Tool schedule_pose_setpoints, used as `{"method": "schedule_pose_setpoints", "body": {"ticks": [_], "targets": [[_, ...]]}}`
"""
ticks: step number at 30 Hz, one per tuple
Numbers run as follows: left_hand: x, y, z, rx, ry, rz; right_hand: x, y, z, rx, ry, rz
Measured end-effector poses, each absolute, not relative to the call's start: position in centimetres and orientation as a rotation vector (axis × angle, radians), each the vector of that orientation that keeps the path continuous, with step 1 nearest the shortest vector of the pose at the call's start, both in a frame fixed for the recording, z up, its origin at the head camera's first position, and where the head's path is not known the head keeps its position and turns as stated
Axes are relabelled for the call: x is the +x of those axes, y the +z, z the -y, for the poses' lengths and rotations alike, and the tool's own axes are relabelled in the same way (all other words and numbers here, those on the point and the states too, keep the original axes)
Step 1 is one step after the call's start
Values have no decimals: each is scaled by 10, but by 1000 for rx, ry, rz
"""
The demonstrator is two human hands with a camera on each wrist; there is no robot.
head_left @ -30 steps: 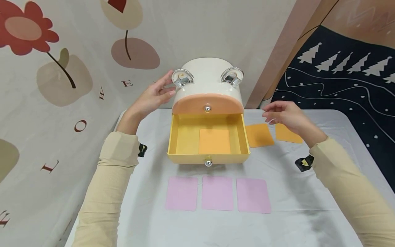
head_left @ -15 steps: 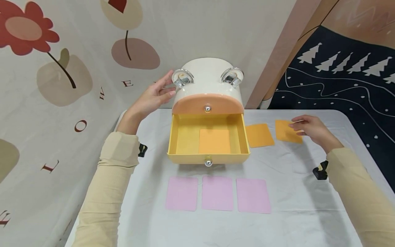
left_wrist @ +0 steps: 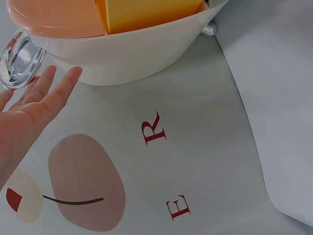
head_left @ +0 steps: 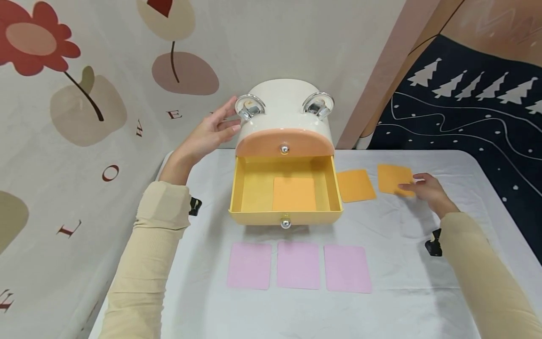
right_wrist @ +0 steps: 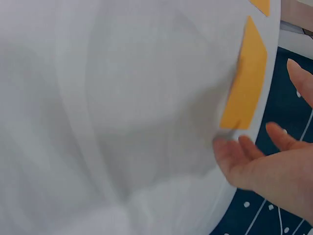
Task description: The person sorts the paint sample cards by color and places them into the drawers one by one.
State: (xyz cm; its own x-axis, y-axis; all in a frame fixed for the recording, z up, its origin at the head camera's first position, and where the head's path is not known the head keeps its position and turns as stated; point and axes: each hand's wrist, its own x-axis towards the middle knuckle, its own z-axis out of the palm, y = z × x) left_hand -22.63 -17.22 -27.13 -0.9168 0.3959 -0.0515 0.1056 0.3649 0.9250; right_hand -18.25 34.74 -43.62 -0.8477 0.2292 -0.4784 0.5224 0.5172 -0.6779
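A white storage box (head_left: 284, 106) with two silver ring-shaped ears has a peach upper drawer (head_left: 260, 145), closed, and a yellow lower drawer (head_left: 254, 218), pulled out. Inside the yellow drawer lies an orange square card (head_left: 294, 194). My left hand (head_left: 206, 135) rests at the box's left side by the ear, fingers extended; the left wrist view shows the fingers (left_wrist: 66, 93) against the white wall. On the right, my right hand (head_left: 431, 192) is at the right edge of another orange card (head_left: 390, 178). In the right wrist view its fingers are loosely bent beside the card (right_wrist: 247, 83), not gripping it.
A third orange card (head_left: 356, 186) lies just right of the drawer. Three pink square cards (head_left: 298, 265) form a row in front of the box. White cloth covers the table (head_left: 296, 315). A patterned fabric wall (head_left: 127, 188) stands at the left and back.
My right hand has moved right and down from above the orange cards to the right edge of the farther one. My left hand and the box have not moved.
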Motion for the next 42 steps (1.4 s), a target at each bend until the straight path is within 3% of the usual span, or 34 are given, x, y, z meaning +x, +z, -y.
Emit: {"method": "schedule_pose_setpoints", "body": {"ticks": [19,42], "targets": [[-225,-271,171,453,1596,-2344,-192,-455,-302,664,-754,-2655],[-226,-272,172,464,1593,-2352,-190,-453,-306,671,-744,-2661]]}}
